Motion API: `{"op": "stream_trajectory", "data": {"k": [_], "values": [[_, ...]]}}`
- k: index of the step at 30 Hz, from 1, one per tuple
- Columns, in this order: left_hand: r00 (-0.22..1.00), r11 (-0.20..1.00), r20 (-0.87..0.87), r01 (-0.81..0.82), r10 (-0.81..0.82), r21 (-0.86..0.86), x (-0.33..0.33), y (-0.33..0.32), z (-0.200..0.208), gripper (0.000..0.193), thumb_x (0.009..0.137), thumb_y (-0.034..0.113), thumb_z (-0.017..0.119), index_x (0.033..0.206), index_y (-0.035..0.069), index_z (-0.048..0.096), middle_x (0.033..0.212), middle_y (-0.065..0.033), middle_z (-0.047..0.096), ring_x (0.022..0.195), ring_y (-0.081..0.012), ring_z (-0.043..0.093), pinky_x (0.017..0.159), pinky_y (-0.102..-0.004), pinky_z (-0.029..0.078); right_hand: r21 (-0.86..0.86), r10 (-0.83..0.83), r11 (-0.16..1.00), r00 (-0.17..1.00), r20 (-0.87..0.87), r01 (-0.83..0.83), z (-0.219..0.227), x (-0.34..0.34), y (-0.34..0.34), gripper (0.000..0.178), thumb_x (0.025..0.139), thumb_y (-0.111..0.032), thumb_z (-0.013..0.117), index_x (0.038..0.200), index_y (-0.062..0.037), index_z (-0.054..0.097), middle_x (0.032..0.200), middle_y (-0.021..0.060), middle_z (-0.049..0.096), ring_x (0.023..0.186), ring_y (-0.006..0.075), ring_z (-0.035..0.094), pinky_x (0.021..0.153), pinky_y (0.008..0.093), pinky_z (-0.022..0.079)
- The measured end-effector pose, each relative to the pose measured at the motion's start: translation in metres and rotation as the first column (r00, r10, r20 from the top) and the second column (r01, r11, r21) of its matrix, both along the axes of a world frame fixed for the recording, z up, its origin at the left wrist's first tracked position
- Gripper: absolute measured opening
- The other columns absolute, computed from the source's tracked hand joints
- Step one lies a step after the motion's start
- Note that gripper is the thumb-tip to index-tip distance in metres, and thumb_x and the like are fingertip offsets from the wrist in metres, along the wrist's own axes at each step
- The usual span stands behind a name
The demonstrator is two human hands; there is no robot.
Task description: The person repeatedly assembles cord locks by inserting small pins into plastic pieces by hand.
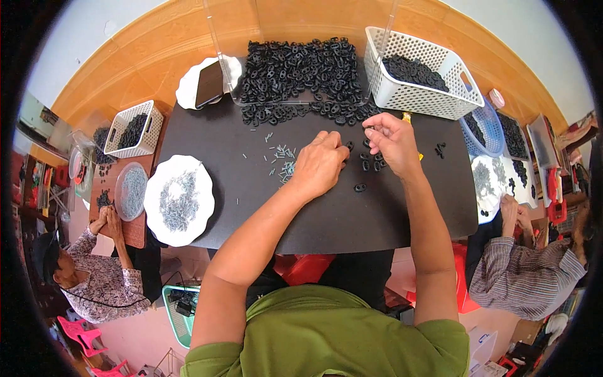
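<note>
My left hand (319, 163) is over the middle of the dark table, fingers curled and pressed together beside a small heap of thin silvery pins (288, 169). What its fingertips hold, if anything, is hidden. To its right, my right hand (394, 143) pinches a small black plastic piece (369, 128) between thumb and forefinger; the fingers cover most of it. Below and between the hands lie several black two-holed oval pieces (365, 166), and a single oval piece (360, 187) sits nearer me. A big pile of these black pieces (301, 72) spills from a clear open box at the back.
A white perforated basket (433, 100) of black pieces stands back right. At left is a scalloped white plate (179, 220) of pins; a phone (210, 84) rests on another plate behind. People work at side tables on the left (103, 276) and right (527, 270).
</note>
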State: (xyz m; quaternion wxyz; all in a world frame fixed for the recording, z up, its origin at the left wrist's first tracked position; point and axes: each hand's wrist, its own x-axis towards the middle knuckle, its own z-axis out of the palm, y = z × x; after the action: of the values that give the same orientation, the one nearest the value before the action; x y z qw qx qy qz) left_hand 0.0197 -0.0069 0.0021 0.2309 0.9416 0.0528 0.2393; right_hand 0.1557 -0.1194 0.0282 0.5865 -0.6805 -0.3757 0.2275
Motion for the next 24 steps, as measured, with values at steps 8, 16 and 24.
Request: {"op": "stream_trajectory", "data": {"k": [8, 16, 24], "values": [[0.996, 0.993, -0.069, -0.055, 0.063, 0.107, 0.002, -0.003, -0.007, 0.013, 0.064, 0.004, 0.064, 0.074, 0.003, 0.056, 0.079, -0.0083, 0.051, 0.081, -0.0267, 0.051, 0.068, -0.0372, 0.044, 0.089, 0.041, 0.995, 0.995, -0.09, -0.033, -0.008, -0.003, 0.004, 0.012, 0.078, 0.003, 0.055, 0.089, 0.0004, 0.058, 0.069, -0.0011, 0.053, 0.053, 0.0025, 0.047, 0.045, 0.0172, 0.043], [0.996, 0.993, 0.011, -0.083, 0.084, -0.08, -0.008, 0.023, 0.011, 0.021, 0.063, 0.003, 0.066, 0.081, 0.006, 0.056, 0.082, -0.0074, 0.05, 0.084, -0.0272, 0.05, 0.069, -0.0379, 0.044, 0.211, 0.126, 0.973, 0.982, -0.143, -0.094, -0.012, 0.003, 0.003, 0.016, 0.078, 0.003, 0.056, 0.095, 0.0025, 0.058, 0.071, 0.0013, 0.055, 0.055, 0.0051, 0.052, 0.046, 0.0181, 0.045], [0.998, 0.985, -0.042, 0.052, -0.046, 0.166, 0.0, 0.004, 0.004, 0.007, 0.067, 0.006, 0.06, 0.072, 0.002, 0.058, 0.077, -0.0072, 0.049, 0.079, -0.0257, 0.05, 0.063, -0.0359, 0.045, 0.167, 0.068, 0.984, 0.997, -0.034, -0.062, -0.01, 0.001, 0.004, 0.009, 0.079, 0.002, 0.057, 0.087, 0.0039, 0.06, 0.071, 0.0038, 0.056, 0.055, 0.0068, 0.053, 0.046, 0.0192, 0.046]]}}
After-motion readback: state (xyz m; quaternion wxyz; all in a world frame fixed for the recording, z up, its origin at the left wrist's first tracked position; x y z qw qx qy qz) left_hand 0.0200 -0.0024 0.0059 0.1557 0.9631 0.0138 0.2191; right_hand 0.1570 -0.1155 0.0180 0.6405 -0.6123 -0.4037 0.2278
